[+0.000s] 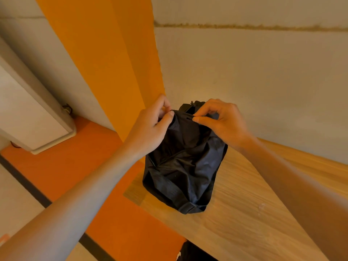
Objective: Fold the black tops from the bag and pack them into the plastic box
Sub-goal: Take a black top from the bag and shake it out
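Hands meet at the top of the black bag (184, 166), which we see standing on the wooden table (254, 213) at its left edge, close to the wall. The left hand (150, 123) pinches the bag's upper rim between thumb and curled fingers. The right hand (224, 121) pinches the same rim just beside it, thumb and forefinger closed on the fabric. We make out a zip and a webbing strap on the bag; what it holds we cannot tell.
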